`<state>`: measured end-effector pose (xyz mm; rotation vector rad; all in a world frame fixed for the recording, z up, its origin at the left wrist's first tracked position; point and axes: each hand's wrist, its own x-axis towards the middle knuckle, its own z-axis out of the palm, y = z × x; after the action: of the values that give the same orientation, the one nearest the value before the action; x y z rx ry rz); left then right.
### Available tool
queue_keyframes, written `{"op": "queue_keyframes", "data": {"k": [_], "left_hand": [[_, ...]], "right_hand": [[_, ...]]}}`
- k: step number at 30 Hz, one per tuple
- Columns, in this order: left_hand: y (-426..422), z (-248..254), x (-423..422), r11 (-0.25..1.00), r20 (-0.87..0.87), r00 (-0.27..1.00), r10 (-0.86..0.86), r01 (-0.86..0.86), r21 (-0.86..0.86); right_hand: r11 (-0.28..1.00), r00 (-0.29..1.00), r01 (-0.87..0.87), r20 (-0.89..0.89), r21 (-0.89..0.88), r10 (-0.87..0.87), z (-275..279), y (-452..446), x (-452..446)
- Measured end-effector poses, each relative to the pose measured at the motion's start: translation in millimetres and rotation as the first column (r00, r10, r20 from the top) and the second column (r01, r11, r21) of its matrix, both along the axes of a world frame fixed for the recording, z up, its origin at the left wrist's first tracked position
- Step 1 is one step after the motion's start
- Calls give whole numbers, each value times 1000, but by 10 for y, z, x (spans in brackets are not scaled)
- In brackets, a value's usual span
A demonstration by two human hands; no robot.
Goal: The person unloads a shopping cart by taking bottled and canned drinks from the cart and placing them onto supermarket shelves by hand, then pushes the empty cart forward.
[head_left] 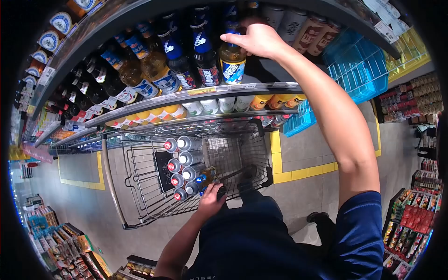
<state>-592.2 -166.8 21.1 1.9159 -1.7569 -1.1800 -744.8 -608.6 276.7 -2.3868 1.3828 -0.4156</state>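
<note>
My right hand (261,39) is up at the bottle shelf, closed around the neck of an amber glass bottle (232,70) with a blue and yellow label. Its thumb lies across the front of the neck; the other fingers are partly hidden behind. Dark bottles with blue neck labels (204,60) stand just left of it. Low down, my left hand (212,199) is at the near side of the shopping cart (112,186). Its fingertips are beside an amber and blue bottle (206,176) in the cart, and whether they grip anything is unclear.
Several silver cans or bottles (185,157) lie in the cart, some with red ends. Brown cans (310,35) and blue wire baskets (357,65) are right of the bottles. Yellow tape (305,173) marks the floor, and a person's shoe (317,217) shows behind.
</note>
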Motion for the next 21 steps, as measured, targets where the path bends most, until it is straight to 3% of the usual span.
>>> {"op": "queue_keyframes", "data": {"k": [2,3,5,9,13,21], "left_hand": [[14,2,37,1000,-5,1000,9,-9,-6],[3,-5,57,1000,5,1000,4,-4,-10],[-3,7,104,1000,19,1000,2,-1,-18],[53,13,234,1000,11,1000,11,-11,18],[208,-135,338,996,44,999,23,-19,-85],[225,-53,317,994,47,997,60,-55,-95]], "right_hand": [[987,982,2,186,-159,28,-76,94,-16],[987,981,-4,190,-158,35,-131,83,-9],[972,984,35,177,-233,7,-220,37,12],[985,992,110,82,-134,-99,-128,-54,60],[984,987,0,156,-175,28,-161,-288,112],[974,1000,27,19,-223,-23,-145,-403,229]]}}
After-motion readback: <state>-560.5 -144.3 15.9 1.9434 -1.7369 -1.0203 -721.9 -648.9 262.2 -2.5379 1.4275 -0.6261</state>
